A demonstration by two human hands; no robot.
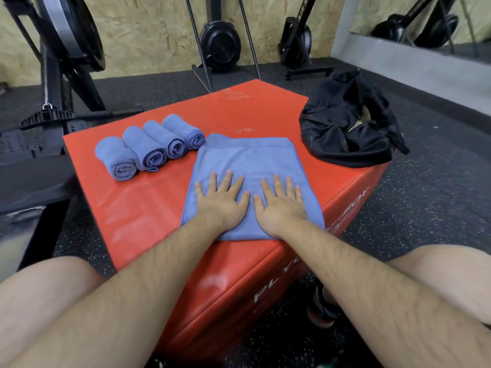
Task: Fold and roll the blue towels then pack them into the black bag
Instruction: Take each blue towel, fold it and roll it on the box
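Bare knees and forearms are framing the shot, with both hands lying flat on a blue towel (247,160) on the red plyo box (239,112).

So the left hand (223,201) and right hand (281,204) are pressing palms-down side by side on the near half of that folded towel, fingers straight and spread wide, gripping nothing. Four rolled towels (148,147) are sitting in a row at the far left, the rightmost just beside the flat one's far corner, and the black bag (348,126) is slumping on the far right corner, apart from it.
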